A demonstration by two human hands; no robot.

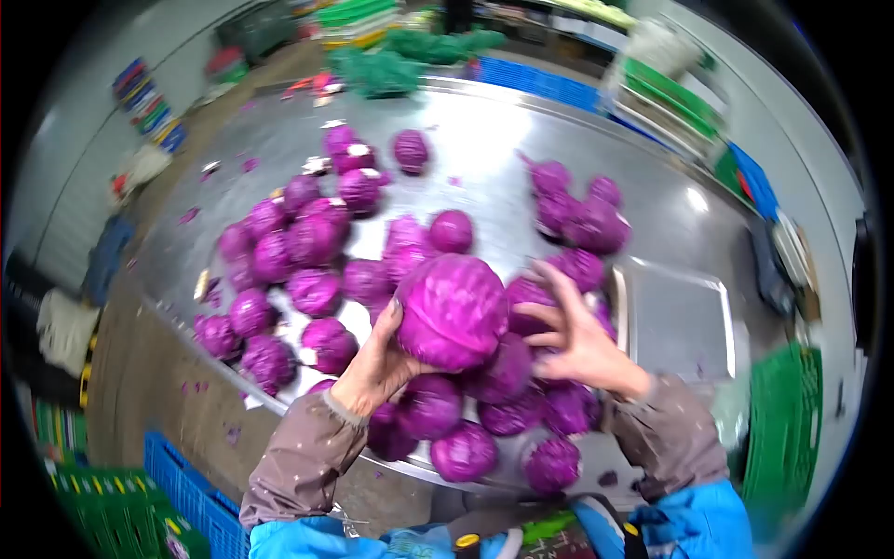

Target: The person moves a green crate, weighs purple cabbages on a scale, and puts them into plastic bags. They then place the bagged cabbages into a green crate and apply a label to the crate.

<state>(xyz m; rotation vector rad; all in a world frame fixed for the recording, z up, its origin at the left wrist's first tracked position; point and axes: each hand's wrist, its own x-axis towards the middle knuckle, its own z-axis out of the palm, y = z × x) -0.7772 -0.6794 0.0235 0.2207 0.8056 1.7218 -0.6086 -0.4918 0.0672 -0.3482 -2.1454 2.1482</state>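
Observation:
A large purple cabbage [453, 312] is held up above the pile, with my left hand [380, 361] wrapped round its lower left side. My right hand [582, 340] is to the right of it, fingers spread and apart from the held cabbage, over other cabbages. Several more purple cabbages lie below and between my hands, among them one near the front edge [464, 451]. Another group [312, 233] lies to the left on the metal table [484, 126], and a smaller group [582, 214] at the back right.
A clear tray [678, 317] lies on the right of the table. Green net bags [377, 70] and a blue crate [540, 82] are at the far edge. Green crates [782, 433] stand at the right, and a blue crate [197, 494] stands on the lower left.

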